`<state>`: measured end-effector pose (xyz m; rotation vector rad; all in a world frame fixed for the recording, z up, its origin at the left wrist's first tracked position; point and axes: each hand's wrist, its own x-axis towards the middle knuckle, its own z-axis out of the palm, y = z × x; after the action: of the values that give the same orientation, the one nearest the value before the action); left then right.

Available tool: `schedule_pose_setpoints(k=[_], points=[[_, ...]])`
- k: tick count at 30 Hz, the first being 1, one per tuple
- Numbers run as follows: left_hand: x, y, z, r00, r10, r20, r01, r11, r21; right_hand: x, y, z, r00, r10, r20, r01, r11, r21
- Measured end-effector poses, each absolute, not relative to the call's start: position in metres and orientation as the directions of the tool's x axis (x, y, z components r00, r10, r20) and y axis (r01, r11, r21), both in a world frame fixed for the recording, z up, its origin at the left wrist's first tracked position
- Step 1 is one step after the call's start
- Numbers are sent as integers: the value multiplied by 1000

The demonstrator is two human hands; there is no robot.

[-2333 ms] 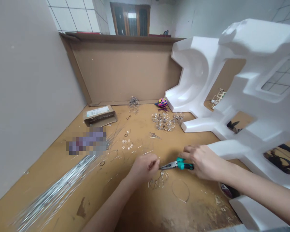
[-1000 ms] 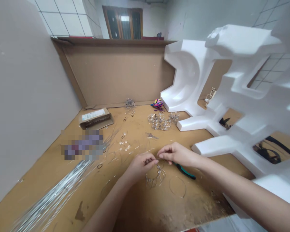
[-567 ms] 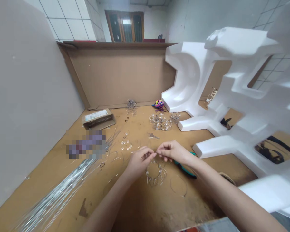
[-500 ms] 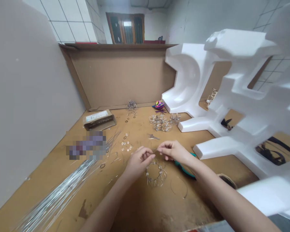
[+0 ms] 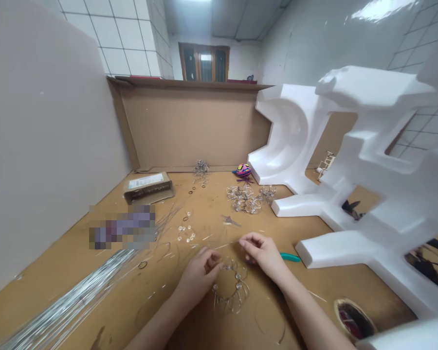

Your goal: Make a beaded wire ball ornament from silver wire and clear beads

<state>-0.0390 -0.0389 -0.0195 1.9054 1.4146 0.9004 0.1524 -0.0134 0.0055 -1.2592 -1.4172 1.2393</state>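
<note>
My left hand (image 5: pixel 201 272) is closed, thumb and forefinger pinched at the upper left of a wire ring with clear beads and thin wire loops (image 5: pixel 237 287). The ring's far side spreads between both hands. My right hand (image 5: pixel 261 253) pinches the end of a thin wire (image 5: pixel 228 244), which points left above the ring. Its other fingers are curled. Pliers lie behind the right hand, with one teal handle (image 5: pixel 290 257) showing and the jaws hidden. A bare wire loop (image 5: pixel 270 321) lies nearer me on the table.
Beaded wire pieces (image 5: pixel 244 198) stand at the back. Loose beads (image 5: pixel 186 234) and small dark rings (image 5: pixel 142 265) lie left of centre. A bundle of straight wires (image 5: pixel 83 287), an open carton (image 5: pixel 149 188) and white foam packing (image 5: pixel 336 250) flank the work area.
The pliers have left my right hand and lie on the table. Both hands came together at the wire, then moved apart. The view has tilted upward.
</note>
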Motion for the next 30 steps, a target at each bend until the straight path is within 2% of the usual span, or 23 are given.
schedule_pose_setpoints(k=[7, 15, 19, 23, 27, 30], points=[[-38, -36, -28, 225, 969, 99, 494, -201, 846, 153, -16, 10, -146, 989, 34, 158, 57, -986], [-34, -37, -22, 201, 979, -28, 304, -35, 952, 157, -18, 15, -147, 989, 23, 161, 47, -986], [-36, -37, -18, 170, 985, 26, 325, -81, 942, 157, -22, 19, -160, 986, 49, 221, 84, -972], [-41, -37, -19, 136, 982, 134, 433, -180, 883, 155, -26, 20, -241, 970, 34, 294, 106, -950], [-43, -37, -17, 170, 957, 236, 499, -291, 816, 152, -27, 15, -340, 939, 43, 369, 176, -913], [-40, -37, -16, 223, 945, 239, 546, -324, 773, 151, -26, 8, -346, 937, 51, 413, 201, -888]])
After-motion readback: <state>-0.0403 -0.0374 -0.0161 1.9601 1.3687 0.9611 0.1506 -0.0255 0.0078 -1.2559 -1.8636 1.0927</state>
